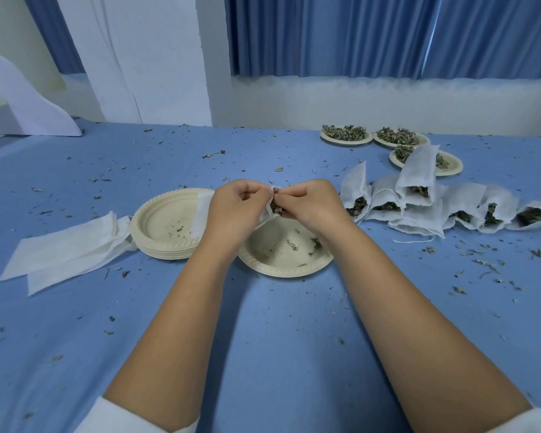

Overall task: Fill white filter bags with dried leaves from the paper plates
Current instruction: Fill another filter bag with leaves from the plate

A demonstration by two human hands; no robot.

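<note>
Gaping at mouth, white filter bag (266,214) w/ dark leaves (276,208) inside.

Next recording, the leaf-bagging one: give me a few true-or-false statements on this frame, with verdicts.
1. The left hand and right hand both hold a filter bag above the near plate. True.
2. The near plate is heaped with leaves. False: only a few scraps lie in it.
3. Filled bags lie right of the hands. True.
4. The flat empty bags lie on the right. False: they lie on the left, beside the stack of plates.
5. Plates of leaves stand at the far right. True.
</note>
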